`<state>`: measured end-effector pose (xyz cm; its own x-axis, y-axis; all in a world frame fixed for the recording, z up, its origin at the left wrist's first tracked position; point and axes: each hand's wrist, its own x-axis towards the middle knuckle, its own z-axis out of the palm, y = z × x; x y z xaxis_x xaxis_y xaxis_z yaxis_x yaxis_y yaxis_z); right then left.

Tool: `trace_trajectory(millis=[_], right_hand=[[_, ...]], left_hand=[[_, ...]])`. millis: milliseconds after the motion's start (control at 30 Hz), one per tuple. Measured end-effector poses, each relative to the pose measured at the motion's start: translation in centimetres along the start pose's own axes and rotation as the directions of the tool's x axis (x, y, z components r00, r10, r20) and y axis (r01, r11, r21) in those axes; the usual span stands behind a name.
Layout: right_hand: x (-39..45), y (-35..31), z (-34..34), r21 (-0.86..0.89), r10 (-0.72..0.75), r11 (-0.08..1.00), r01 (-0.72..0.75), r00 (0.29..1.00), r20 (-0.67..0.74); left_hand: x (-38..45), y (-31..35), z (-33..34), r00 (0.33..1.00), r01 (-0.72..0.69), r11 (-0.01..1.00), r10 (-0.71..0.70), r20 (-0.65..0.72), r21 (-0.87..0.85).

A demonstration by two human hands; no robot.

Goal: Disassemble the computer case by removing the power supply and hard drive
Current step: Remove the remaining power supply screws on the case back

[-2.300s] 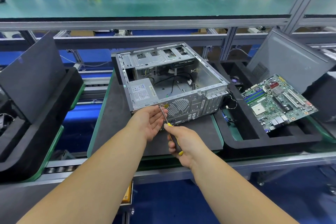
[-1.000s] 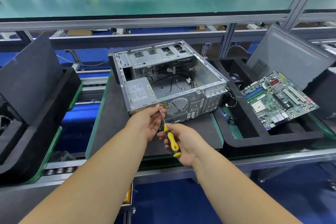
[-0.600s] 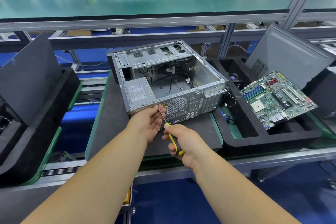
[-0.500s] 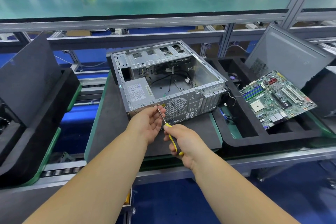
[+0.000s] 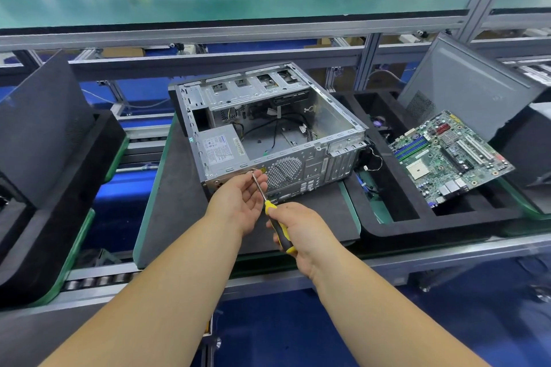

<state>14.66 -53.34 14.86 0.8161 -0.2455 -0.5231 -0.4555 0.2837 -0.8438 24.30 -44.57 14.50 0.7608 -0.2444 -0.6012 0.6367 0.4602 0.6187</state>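
An open grey computer case (image 5: 310, 128) lies on its side on a dark pallet (image 5: 179, 188). The silver power supply (image 5: 222, 147) with a white label sits in the case's near left corner. My right hand (image 5: 298, 226) grips the yellow and black handle of a screwdriver (image 5: 275, 219). Its tip meets the case's rear panel at the power supply's upper right corner. My left hand (image 5: 241, 197) is cupped palm-up beside the shaft, fingertips against it. No hard drive is plainly visible; the drive bays (image 5: 247, 89) are at the far side.
A green motherboard (image 5: 447, 155) leans in a black foam tray (image 5: 402, 226) on the right, with a grey side panel (image 5: 465, 83) behind it. Black foam trays (image 5: 44, 188) stand on the left. A green shelf (image 5: 238, 0) runs overhead across the back.
The right hand has turned the screwdriver handle in place, regripping it. The left hand has stayed cupped by the shaft. The case has not moved.
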Motion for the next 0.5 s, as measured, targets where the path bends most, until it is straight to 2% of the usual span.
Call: trace_trajectory(millis=[233, 400, 500], right_hand=[[0.15, 0.08, -0.12, 0.022, -0.081, 0.996, 0.083, 0.995, -0.063], [0.21, 0.22, -0.14, -0.157, -0.213, 0.969, 0.19, 0.967, -0.142], [0.3, 0.24, -0.07, -0.275, -0.28, 0.932, 0.236, 0.95, -0.135]], left_hand=[[-0.5, 0.39, 0.19, 1.0, 0.012, 0.996, -0.011, -0.011, 0.093], [-0.56, 0.73, 0.21, 0.999, 0.016, 0.986, -0.009, -0.049, 0.163], [-0.22, 0.62, 0.24, 0.997, -0.017, 0.982, 0.03, -0.067, 0.189]])
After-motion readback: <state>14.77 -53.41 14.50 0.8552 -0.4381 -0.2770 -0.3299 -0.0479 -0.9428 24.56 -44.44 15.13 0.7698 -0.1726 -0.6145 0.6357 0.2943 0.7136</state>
